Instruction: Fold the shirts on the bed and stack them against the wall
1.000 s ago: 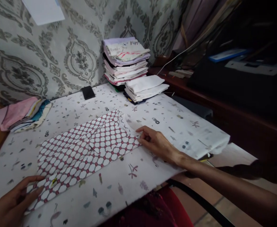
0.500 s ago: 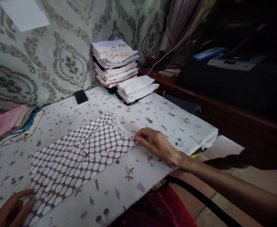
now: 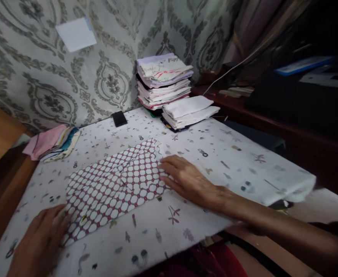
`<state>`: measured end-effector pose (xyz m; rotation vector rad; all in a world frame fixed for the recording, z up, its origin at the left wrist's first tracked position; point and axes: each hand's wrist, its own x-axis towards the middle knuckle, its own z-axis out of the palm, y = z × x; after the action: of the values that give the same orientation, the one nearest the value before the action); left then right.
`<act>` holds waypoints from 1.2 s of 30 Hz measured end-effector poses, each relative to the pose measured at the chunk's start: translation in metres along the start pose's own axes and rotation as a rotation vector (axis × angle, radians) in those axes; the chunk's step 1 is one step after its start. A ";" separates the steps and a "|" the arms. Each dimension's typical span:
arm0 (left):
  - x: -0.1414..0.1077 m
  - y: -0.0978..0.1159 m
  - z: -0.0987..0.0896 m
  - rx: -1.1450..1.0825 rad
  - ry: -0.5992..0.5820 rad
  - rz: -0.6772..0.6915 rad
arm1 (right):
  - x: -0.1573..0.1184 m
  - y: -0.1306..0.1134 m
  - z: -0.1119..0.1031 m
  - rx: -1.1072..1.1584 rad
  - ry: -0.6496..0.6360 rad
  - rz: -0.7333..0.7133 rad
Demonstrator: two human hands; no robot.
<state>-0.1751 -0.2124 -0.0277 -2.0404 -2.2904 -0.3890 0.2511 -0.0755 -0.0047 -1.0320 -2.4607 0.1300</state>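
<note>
A folded cloth (image 3: pixel 111 184) with a red, grey and white lattice pattern lies flat on the printed white table cover (image 3: pixel 145 242). My right hand (image 3: pixel 186 179) rests on its right end near the white neckline, fingers stretched out and flat. At the cloth's lower left edge is my left hand (image 3: pixel 42 234); its fingers reach the edge, slightly blurred, and look extended with nothing gripped.
Tall stack of folded clothes (image 3: pixel 164 82) at the back, with a shorter white stack (image 3: pixel 188 111) beside it. Black flat object (image 3: pixel 119 119) near the wall. Pink and coloured folded clothes (image 3: pixel 53 142) at left. Dark red furniture (image 3: pixel 258 127) borders the right side.
The view has swung left. My right hand has gone from pinching the cloth's right corner to lying flat on that end. More of my left hand shows at the left edge.
</note>
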 end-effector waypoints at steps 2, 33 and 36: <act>0.005 0.019 -0.002 -0.044 -0.008 0.085 | 0.022 -0.009 0.014 -0.005 -0.046 -0.102; 0.035 0.031 0.000 -0.254 -0.327 0.133 | 0.094 -0.030 0.119 -0.107 -0.189 -0.302; 0.039 0.018 -0.013 -0.452 -0.232 0.016 | 0.093 -0.027 0.121 -0.089 -0.179 -0.317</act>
<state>-0.1644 -0.1757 -0.0046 -2.4173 -2.4969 -0.7697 0.1227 -0.0193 -0.0694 -0.6767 -2.7800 0.0101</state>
